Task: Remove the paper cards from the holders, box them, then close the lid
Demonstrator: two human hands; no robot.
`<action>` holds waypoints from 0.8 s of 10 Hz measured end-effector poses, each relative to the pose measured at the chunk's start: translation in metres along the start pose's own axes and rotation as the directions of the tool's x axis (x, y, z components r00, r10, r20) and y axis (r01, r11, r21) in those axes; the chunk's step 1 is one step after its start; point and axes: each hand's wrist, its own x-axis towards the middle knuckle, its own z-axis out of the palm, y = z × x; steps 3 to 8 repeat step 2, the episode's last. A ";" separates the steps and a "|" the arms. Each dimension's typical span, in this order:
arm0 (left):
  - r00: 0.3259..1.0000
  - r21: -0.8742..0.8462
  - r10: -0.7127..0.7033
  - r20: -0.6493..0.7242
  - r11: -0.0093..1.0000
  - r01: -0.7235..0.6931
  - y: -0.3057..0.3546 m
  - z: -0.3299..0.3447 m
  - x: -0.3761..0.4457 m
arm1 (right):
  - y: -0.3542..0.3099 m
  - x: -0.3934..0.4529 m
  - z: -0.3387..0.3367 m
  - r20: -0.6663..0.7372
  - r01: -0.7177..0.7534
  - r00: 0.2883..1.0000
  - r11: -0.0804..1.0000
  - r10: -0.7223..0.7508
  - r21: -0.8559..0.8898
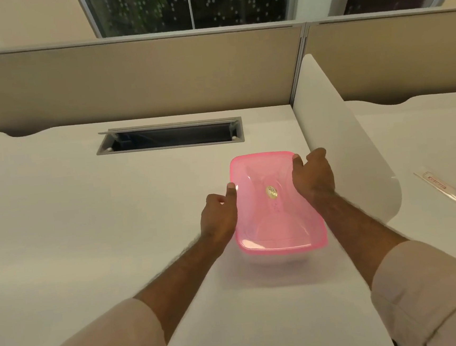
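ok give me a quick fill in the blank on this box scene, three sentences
1. The lid on the box is coloured ____.
2. The left hand touches the lid's ____ edge, while the right hand rests on the opposite side.
3. The open cable slot in the desk lies ____ the box, toward the partition.

Missing words: pink; left; behind

1 pink lid (pixel 273 204), 2 hands: left (pixel 219 217), right (pixel 314 176); 1 ruler (pixel 454 194).
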 end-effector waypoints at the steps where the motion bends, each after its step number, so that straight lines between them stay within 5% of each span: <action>1: 0.980 0.190 0.160 -0.122 0.972 -0.135 -0.003 -0.029 0.005 | -0.003 -0.004 -0.003 -0.066 0.087 0.994 0.993 -0.092 -0.082; 2: 0.892 0.434 0.400 -0.210 0.856 -0.282 -0.010 -0.072 0.010 | -0.011 -0.013 -0.005 -0.154 0.211 0.955 0.948 -0.251 -0.238; 8: 0.892 0.434 0.400 -0.210 0.856 -0.282 -0.010 -0.072 0.010 | -0.011 -0.013 -0.005 -0.154 0.211 0.955 0.948 -0.251 -0.238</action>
